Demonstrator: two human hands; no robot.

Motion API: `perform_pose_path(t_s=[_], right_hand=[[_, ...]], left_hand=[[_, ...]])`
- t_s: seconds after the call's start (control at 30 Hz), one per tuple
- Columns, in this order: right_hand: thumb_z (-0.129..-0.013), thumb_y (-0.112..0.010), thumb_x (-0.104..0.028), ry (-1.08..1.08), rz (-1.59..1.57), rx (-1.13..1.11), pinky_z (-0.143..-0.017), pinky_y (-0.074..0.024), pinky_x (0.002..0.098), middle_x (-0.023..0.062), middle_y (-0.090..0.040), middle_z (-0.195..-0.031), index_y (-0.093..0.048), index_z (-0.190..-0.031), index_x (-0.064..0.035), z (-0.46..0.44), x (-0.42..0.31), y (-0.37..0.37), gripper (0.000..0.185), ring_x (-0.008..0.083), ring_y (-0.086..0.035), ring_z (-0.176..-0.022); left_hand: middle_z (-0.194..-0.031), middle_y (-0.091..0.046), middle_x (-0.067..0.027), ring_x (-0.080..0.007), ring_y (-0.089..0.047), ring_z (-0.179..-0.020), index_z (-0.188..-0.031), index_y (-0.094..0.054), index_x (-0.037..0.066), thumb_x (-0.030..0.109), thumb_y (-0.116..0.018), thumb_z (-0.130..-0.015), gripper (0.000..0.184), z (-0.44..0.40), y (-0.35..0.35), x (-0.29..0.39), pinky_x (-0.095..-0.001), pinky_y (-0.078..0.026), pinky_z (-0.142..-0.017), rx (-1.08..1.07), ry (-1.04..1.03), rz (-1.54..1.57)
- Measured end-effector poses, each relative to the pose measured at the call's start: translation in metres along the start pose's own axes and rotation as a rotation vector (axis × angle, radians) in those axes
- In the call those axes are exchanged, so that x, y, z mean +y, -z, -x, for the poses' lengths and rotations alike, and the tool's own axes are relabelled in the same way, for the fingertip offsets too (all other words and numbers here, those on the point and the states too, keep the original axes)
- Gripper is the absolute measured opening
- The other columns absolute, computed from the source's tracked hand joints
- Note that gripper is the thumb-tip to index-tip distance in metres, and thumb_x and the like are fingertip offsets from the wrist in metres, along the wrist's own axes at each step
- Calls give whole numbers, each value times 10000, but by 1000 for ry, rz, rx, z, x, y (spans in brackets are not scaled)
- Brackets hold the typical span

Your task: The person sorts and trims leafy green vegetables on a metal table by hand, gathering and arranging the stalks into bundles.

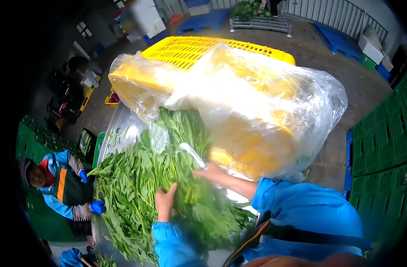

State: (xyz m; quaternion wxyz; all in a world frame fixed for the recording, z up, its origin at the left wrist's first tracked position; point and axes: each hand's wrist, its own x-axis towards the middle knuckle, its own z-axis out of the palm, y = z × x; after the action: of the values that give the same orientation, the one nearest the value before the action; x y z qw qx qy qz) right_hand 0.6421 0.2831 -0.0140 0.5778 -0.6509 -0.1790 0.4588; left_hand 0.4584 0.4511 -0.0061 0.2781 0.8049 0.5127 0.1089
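Observation:
A large heap of long-stemmed leafy greens (136, 191) covers the metal table (125, 127). My left hand (164, 202) rests against the stems in the middle of the heap, its thumb apart from the fingers. To its right, my right hand (214, 173) is closed around a slim, pale, curved tool (192, 153) that points up and left over the leaves; its exact kind is unclear. Greens (203, 213) below my right forearm are blurred. Beyond both hands, a clear plastic bag (257, 111) lies over a yellow crate (172, 49), with glare on it.
Across the heap on the left, a co-worker in blue gloves (96, 207) touches the greens. Another person's blue sleeve (71, 257) shows at the bottom left. Stacked green crates (384, 147) stand on the right. Blue pallets (203, 22) lie on the floor behind.

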Motion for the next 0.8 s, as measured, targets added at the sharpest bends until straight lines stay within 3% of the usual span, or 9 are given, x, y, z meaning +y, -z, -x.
perform_pose_path(t_s=[0.1,0.13,0.2,0.23,0.43,0.5,0.57,0.63,0.8], right_hand=[[-780,-672,-488,47,-49,6,-482,-387,281,3,-524,-596,-613,-765,-46,18,-31,0,446,111,-486,-516],[-787,-684,-457,41,-18,18,-451,-390,279,0,-520,-576,-604,-776,-53,11,-25,-1,411,113,-490,-486],[-796,-687,-435,30,60,-6,-429,-405,284,1,-524,-561,-604,-771,-50,-11,7,-7,395,122,-502,-457],[-798,-679,-446,-43,162,-39,-444,-421,282,24,-551,-573,-613,-752,-33,-5,0,-2,421,131,-525,-477],[-806,-698,-327,-156,-240,-65,-459,-430,276,7,-576,-673,-612,-939,-29,-18,27,-2,337,121,-552,-539],[-834,-662,-296,-35,-368,-13,-572,-483,286,45,-621,-794,-610,-1008,-25,-4,3,-5,326,149,-604,-670],[-871,-614,-289,81,-538,-114,-876,-473,331,91,-643,-1051,-570,-1170,-43,-13,15,9,390,206,-614,-959],[-896,-572,-297,18,-706,-170,-895,-482,349,98,-638,-1099,-553,-1199,-38,-1,-11,7,399,221,-618,-978],[-901,-573,-237,-98,-643,-181,-815,-521,363,124,-631,-1074,-542,-1180,4,5,0,-1,369,239,-634,-927]], left_hand=[[-858,-662,-211,-263,-648,-796,-1021,-598,-101,475,-758,-720,669,4,14,20,-356,-504,-703,-91,-26,118],[-847,-668,-195,-233,-646,-761,-982,-613,-92,468,-751,-733,628,3,5,13,-339,-505,-675,101,-106,137],[-856,-675,-185,-225,-651,-750,-950,-636,-73,460,-748,-735,586,2,21,24,-323,-508,-671,-227,40,423],[-864,-680,-172,-227,-657,-751,-922,-655,-51,452,-745,-733,544,2,27,32,-324,-513,-677,-215,77,139],[-1024,-633,-269,-390,-616,-974,-1106,-600,-55,640,-703,-667,829,13,19,45,-440,-493,-842,-181,74,-84],[-995,-624,-284,-401,-616,-928,-1061,-609,-45,576,-714,-694,730,24,26,63,-442,-500,-799,-53,-89,-81],[-937,-579,-279,-406,-597,-825,-964,-614,-44,503,-735,-699,620,37,38,81,-464,-498,-733,88,-267,-125],[-914,-576,-280,-411,-589,-824,-917,-605,-55,477,-737,-706,587,40,46,94,-471,-486,-750,102,-350,-112],[-1108,-583,-287,-404,-582,-1012,-1132,-529,-66,494,-732,-721,723,16,19,82,-432,-462,-889,-147,-27,223]])
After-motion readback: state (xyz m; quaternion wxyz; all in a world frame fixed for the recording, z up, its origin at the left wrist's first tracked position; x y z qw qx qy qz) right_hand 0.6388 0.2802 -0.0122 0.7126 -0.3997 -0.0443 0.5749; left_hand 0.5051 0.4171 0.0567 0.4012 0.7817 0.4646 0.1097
